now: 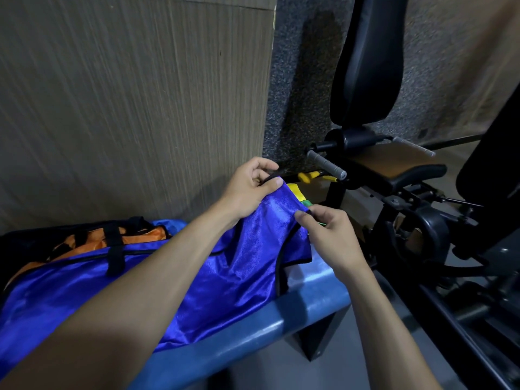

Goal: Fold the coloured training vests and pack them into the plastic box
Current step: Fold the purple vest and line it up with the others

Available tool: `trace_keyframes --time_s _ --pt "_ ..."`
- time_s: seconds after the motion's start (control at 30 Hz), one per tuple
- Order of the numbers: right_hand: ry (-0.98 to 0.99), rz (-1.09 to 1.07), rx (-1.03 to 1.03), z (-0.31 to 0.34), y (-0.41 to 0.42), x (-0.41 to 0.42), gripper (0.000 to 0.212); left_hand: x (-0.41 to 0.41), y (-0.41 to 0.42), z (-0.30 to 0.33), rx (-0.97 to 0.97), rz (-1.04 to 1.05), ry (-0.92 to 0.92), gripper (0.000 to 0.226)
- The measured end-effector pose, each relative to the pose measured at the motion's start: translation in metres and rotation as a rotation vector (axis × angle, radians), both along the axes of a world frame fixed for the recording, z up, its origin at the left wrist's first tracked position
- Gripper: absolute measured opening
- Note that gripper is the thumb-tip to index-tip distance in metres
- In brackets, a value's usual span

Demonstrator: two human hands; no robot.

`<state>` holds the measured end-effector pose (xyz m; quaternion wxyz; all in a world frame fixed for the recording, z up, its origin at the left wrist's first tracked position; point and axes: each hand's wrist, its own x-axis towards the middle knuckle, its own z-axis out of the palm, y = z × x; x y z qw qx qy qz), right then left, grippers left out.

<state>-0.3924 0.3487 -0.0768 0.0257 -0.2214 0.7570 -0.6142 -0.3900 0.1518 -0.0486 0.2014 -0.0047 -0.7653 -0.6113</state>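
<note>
Both hands pinch black trim at the far end of the blue vest (247,266) draped over the bench (281,319): left hand (247,190), right hand (329,232). Risk: slick fabric slides off the near edge if either pinch slips.

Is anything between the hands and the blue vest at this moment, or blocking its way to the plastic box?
Nothing separates them: the left hand and right hand both pinch the black-trimmed edge of the blue vest, spread over the blue bench. No plastic box shows in view, so the path there cannot be judged.

No text, label, brand, number or sign can be read anywhere.
</note>
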Motion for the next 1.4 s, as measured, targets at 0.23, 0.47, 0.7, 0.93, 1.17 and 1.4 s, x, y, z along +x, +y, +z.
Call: trace_keyframes --time_s 0.23,0.47,0.7,0.93,1.17,1.4 --pt "-0.121 0.047 -0.134 0.002 -0.001 -0.001 0.056 0.008 -0.011 0.006 -0.018 -0.120 -0.221 0.005" --pt "-0.050 0.040 -0.144 0.006 -0.002 0.000 0.026 0.042 -0.006 0.041 -0.210 -0.579 -0.249 0.016" --pt "-0.071 0.058 -0.243 0.010 -0.003 0.001 0.049 0.008 0.004 0.018 -0.490 -0.300 -0.063 0.013" --pt "-0.025 0.060 -0.176 0.009 -0.002 -0.004 0.044 -0.005 0.012 0.011 -0.452 -0.305 -0.027 0.015" --pt "0.089 -0.083 -0.039 0.003 -0.010 -0.022 0.052 0.064 0.038 -0.015 -0.754 0.043 0.323 0.006" --pt "0.076 -0.121 -0.118 0.010 -0.032 -0.028 0.038 0.117 0.059 -0.099 -1.548 -0.219 0.142 0.028"
